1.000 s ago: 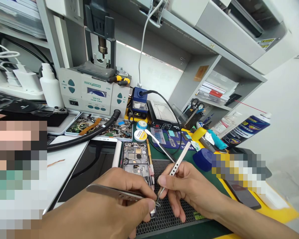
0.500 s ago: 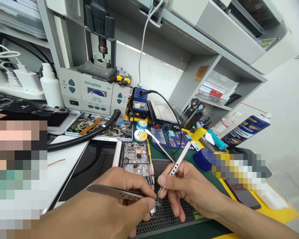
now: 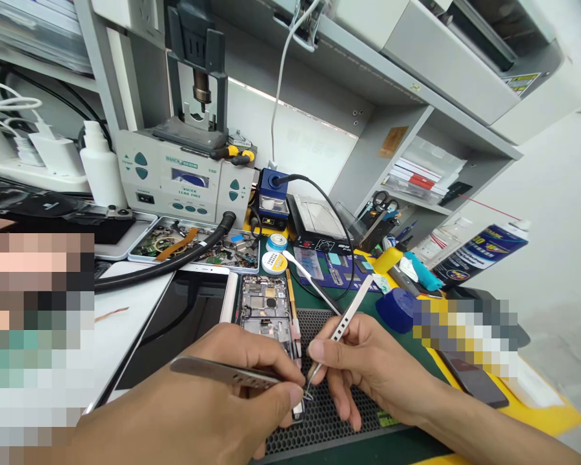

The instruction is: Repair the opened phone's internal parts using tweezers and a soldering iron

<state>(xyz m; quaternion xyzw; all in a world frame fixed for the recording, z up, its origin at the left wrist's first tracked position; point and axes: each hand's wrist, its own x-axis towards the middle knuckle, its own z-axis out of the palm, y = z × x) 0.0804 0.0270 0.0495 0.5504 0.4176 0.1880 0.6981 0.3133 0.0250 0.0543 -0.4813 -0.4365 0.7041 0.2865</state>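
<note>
Pinched in my left hand (image 3: 242, 387) is a pair of metal tweezers (image 3: 223, 371), pointing right. My right hand (image 3: 351, 361) grips a second pair of tweezers, silver with a row of square holes (image 3: 352, 310), tips down. Both pairs of tips come together just over the black honeycomb mat (image 3: 334, 413); anything tiny between them is too small to make out. Beside and partly behind my left hand lies an opened phone (image 3: 266, 307) with its inner parts showing. My left hand hides the phone's lower part.
A hot air station (image 3: 184, 174) stands at the back left, its black hose (image 3: 174, 274) crossing a tray of circuit boards (image 3: 140, 248). A large dark-screened tablet (image 3: 184, 310) lies left. Round tins (image 3: 274, 262), a blue roll (image 3: 397, 310) and a spray can (image 3: 484, 255) stand farther off.
Both hands and their tweezers hold nearly the same pose. The whole view has shifted very slightly.
</note>
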